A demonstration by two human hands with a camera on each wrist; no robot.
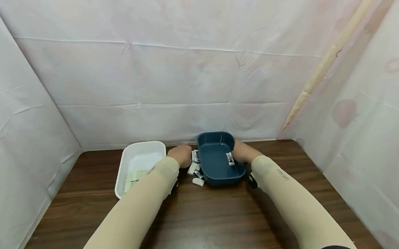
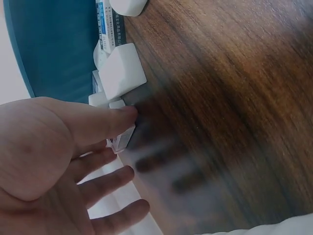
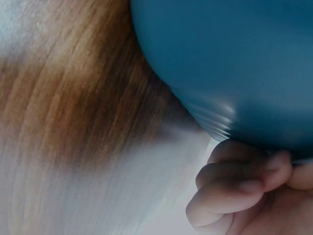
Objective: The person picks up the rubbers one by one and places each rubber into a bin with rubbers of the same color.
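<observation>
Small script on right forearm sleeve (image 1: pixel 284 174), illegible; eraser wrapper (image 2: pixel 108 24) print too blurred.

Your dark wooden desk (image 1: pixel 207 218) carries a white tray (image 1: pixel 131 154) at eleven o'clock, a blue tray (image 1: pixel 218 176) at twelve, erasers (image 1: pixel 198 182) between.
</observation>
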